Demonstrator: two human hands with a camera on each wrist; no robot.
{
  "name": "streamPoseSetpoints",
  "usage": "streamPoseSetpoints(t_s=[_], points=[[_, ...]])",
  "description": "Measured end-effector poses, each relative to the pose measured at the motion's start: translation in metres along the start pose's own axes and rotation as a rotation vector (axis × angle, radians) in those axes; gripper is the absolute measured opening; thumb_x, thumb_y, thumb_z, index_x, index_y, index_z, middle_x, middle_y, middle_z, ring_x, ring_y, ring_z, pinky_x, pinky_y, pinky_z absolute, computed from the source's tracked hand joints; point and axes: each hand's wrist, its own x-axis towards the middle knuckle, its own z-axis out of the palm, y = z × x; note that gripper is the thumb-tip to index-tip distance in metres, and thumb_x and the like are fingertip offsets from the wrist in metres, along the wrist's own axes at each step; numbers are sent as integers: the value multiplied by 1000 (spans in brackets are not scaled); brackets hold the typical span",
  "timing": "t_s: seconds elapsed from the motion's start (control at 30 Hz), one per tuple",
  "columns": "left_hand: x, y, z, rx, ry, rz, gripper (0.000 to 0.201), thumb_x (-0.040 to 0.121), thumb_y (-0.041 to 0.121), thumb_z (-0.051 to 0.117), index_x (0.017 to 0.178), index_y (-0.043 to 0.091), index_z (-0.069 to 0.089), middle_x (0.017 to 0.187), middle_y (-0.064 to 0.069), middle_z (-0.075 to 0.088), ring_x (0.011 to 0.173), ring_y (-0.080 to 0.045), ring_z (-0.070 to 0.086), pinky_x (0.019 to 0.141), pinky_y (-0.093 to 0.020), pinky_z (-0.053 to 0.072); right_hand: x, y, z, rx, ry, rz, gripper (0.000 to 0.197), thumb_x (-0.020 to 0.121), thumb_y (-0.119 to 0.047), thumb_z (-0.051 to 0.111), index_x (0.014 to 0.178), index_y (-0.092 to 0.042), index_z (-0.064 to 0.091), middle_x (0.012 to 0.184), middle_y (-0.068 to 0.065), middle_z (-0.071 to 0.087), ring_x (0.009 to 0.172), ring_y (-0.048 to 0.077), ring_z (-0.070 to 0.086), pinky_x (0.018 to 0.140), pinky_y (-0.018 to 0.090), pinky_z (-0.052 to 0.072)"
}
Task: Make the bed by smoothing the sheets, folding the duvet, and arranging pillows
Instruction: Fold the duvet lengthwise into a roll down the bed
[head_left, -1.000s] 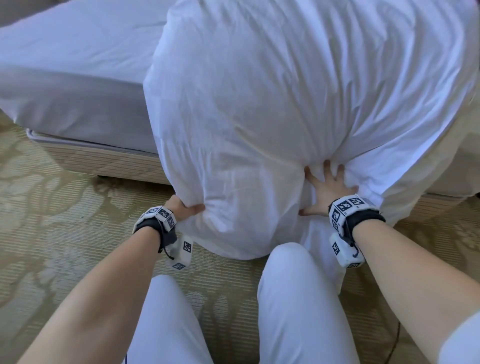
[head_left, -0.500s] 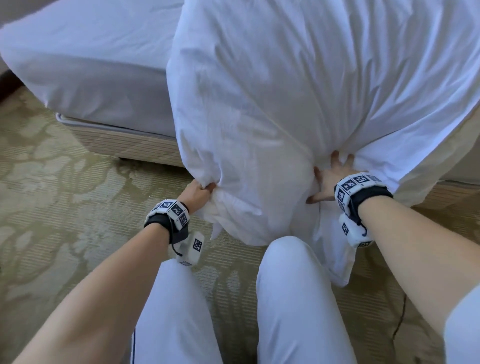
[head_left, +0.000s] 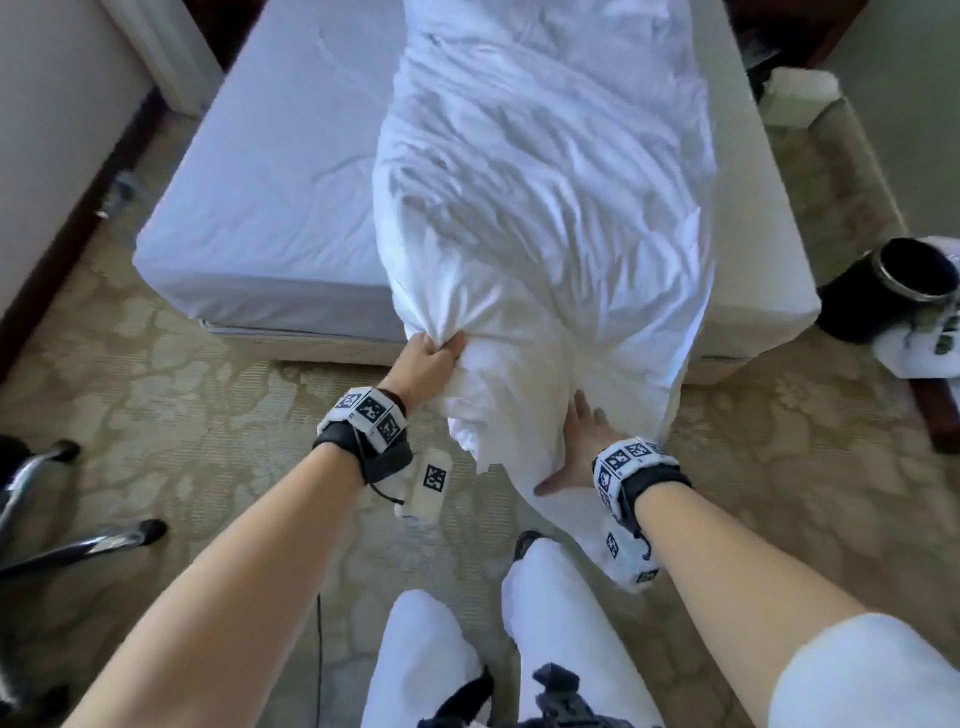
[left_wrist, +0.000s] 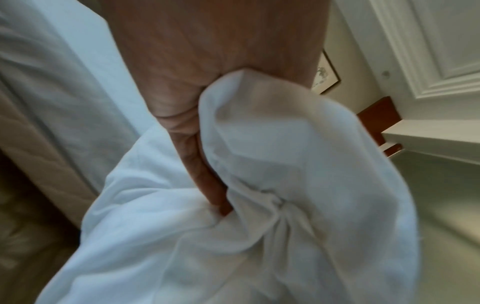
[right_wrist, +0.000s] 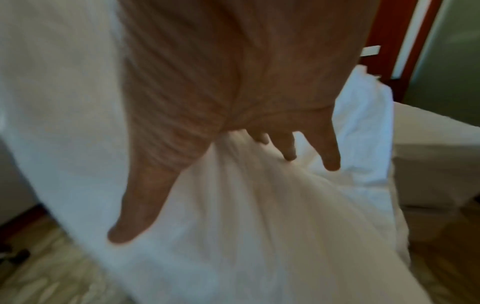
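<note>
I have both forearms stretched forward and down, bare, each wrist strapped with a marker-covered band; my left hand (head_left: 428, 364) sits higher and further out, fingers and thumb curled tight round a bunched fistful of white duvet (head_left: 545, 208); my right hand (head_left: 576, 447) lies lower and nearer my knees, palm flat against the cloth, fingers (right_wrist: 330, 152) straight and spread, thumb splayed wide to the left.

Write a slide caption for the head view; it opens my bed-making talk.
Left hand grips the duvet at the bed's foot; right hand presses flat on it.
</note>
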Motion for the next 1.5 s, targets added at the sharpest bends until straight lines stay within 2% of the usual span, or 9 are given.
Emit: streamPoseSetpoints(t_s=[0.07,0.17,0.33,0.43,0.7,0.93,1.17,1.37,1.5], points=[[-26,71,-13,-44,41,17,27,102,26,48,81,13,57,64,3,54,47,-2,53,42,-11,38,-45,-4,-27,104,46,51,155,52,-73,80,146,-25,-35,160,0,-28,150,35,-4,112,66,23],[-53,169,-33,-69,85,42,30,100,34,48,74,19,51,62,5,48,50,-7,46,42,-13,37,-94,-13,-71,312,285,68,147,57,-66,81,147,-33,-31,162,-1,-22,151,32,1,114,62,24],[-62,264,-59,-129,97,147,54,83,52,59,100,1,65,86,-12,68,77,-26,67,71,-44,56,-123,-1,-161,424,660,112,63,86,-29,66,143,-19,39,123,12,58,112,36,58,87,43,50],[-57,288,-67,-86,130,164,46,92,42,59,115,3,62,98,-8,71,81,-18,70,65,-29,59,-136,26,-209,190,776,110,29,89,-9,53,117,-15,60,99,13,68,94,36,66,69,35,46],[-28,297,-59,6,225,76,54,90,49,58,117,2,60,108,-13,68,93,-27,67,81,-36,57,-124,63,-272,-123,806,120,28,90,-5,46,100,-20,67,101,10,70,99,32,66,81,36,45],[20,326,-78,51,203,114,36,93,41,56,85,7,63,102,-16,68,95,-32,67,87,-43,56,-91,57,-316,-158,861,126,31,90,-4,43,100,-18,68,100,10,71,98,31,67,80,34,44],[79,332,-124,257,159,87,42,95,40,53,101,-1,60,93,-12,64,68,-19,60,42,-23,48,-58,29,-354,-261,864,121,33,90,-3,40,101,-23,65,99,4,71,98,25,66,87,36,41],[108,306,-144,282,215,83,48,90,52,56,89,4,56,86,-11,58,86,-28,60,74,-33,46,-32,6,-356,-152,657,170,26,88,-4,46,96,-21,62,105,9,68,102,31,64,88,39,43],[102,273,-129,264,48,313,72,80,52,70,132,30,27,120,-7,49,104,-22,53,86,-34,48,-6,-8,-354,-106,571,200,26,89,-2,46,104,-14,63,107,12,67,102,34,63,86,40,44]])
